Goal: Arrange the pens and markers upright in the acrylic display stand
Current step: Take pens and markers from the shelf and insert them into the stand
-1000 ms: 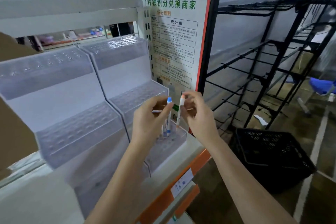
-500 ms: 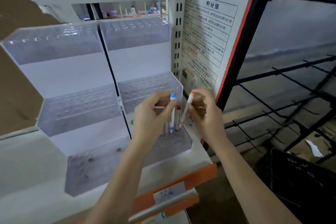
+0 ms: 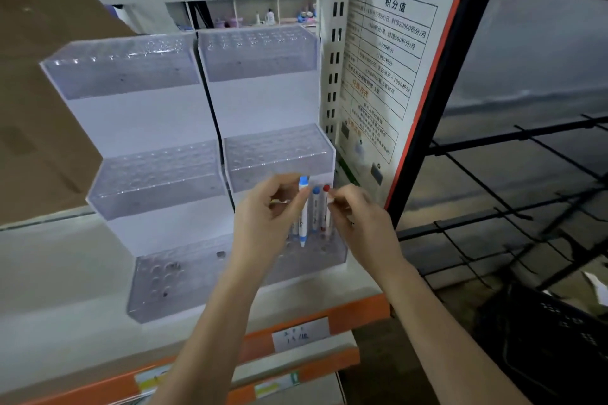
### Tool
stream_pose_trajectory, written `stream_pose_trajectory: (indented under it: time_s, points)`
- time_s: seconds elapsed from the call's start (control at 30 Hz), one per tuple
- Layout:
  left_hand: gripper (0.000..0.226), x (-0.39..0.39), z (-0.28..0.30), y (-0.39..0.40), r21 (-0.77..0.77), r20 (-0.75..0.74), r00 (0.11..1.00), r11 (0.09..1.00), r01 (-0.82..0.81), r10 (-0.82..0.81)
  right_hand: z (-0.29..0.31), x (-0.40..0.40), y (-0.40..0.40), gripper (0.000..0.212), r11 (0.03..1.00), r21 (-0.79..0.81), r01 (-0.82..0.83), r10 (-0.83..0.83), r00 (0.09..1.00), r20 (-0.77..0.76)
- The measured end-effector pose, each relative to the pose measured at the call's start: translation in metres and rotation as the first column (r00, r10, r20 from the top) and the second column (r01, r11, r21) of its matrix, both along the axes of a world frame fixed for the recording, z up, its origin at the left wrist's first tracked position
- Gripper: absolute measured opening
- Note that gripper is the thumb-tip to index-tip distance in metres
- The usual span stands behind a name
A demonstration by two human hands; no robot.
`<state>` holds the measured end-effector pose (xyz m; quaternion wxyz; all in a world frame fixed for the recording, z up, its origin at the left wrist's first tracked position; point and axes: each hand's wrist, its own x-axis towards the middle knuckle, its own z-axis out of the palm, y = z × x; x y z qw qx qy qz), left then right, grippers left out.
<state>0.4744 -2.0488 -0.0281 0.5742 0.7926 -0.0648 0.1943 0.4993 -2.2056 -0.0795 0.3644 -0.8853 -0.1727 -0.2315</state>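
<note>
My left fingers [image 3: 297, 199] are curled round a blue-capped marker [image 3: 303, 210], holding it upright with its tip just above the holes of the bottom tier. Deeper in that fist I can make out a thin pale stick [image 3: 279, 203] lying crosswise; what it is, I cannot tell. My right fingers [image 3: 334, 197] pinch the top of a red-capped marker [image 3: 326, 207], which stands upright in the tier. Between the two sets of fingers a second blue-capped marker [image 3: 316, 207] stands in its hole, untouched. So I count three markers: two blue, one red.

Both hands are raised side by side, the left hand [image 3: 266, 214] palm toward the right hand [image 3: 358, 217], forearms coming up from below.

Around them are two acrylic display stands [image 3: 273, 52], side by side, each with three stepped tiers of holes, on a white shelf [image 3: 65, 273]. Beyond my right fingers hangs a printed poster [image 3: 391, 43], then a black wire rack [image 3: 493, 207].
</note>
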Motion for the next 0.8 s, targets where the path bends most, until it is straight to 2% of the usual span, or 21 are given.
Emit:
stream_pose_trajectory:
  time_s: [0.13, 0.2, 0.3, 0.43, 0.5, 0.57, 0.67, 0.73, 0.8]
  points:
    - [0.017, -0.002, -0.001, 0.000, -0.009, 0.003, 1.000, 1.000, 0.024, -0.024, 0.020, -0.010, 0.001, 0.015, 1.000, -0.003, 0.018, -0.018, 0.999, 0.046]
    - [0.016, -0.003, -0.001, 0.001, -0.013, 0.012, 0.999, 0.999, 0.036, -0.036, 0.029, -0.020, 0.005, 0.025, 0.994, 0.093, -0.048, 0.046, 0.999, 0.025]
    - [0.025, -0.006, -0.001, -0.001, -0.021, 0.057, 0.997, 0.999, 0.044, -0.043, 0.038, -0.034, 0.018, 0.035, 0.950, 0.263, -0.170, 0.206, 0.972, -0.114]
    - [0.027, -0.009, 0.000, -0.003, -0.038, 0.088, 0.994, 0.996, 0.076, -0.072, 0.038, -0.034, 0.024, 0.028, 0.933, 0.333, -0.134, 0.171, 0.982, -0.083]
    - [0.024, -0.009, -0.002, 0.001, -0.022, 0.071, 0.993, 0.995, 0.099, -0.098, 0.039, -0.032, 0.022, 0.032, 0.943, 0.310, -0.122, 0.142, 0.989, -0.044]
    - [0.018, -0.009, -0.012, 0.007, 0.086, 0.047, 0.994, 0.991, 0.098, -0.103, 0.040, -0.028, 0.020, 0.043, 0.951, 0.292, -0.098, 0.099, 0.995, 0.008]
    - [0.013, -0.006, -0.040, 0.022, 0.339, 0.048, 0.996, 0.939, 0.058, -0.078, 0.039, -0.022, 0.016, 0.055, 0.941, 0.332, -0.070, 0.057, 0.997, 0.048]
    - [0.014, -0.003, -0.055, 0.030, 0.537, 0.084, 0.993, 0.843, 0.022, -0.079, 0.037, -0.016, 0.016, 0.053, 0.948, 0.315, -0.043, 0.021, 0.997, 0.075]
    - [0.028, -0.001, -0.065, 0.034, 0.662, 0.136, 0.983, 0.749, 0.000, -0.120, 0.033, -0.012, 0.016, 0.046, 0.958, 0.285, -0.019, -0.008, 0.996, 0.094]
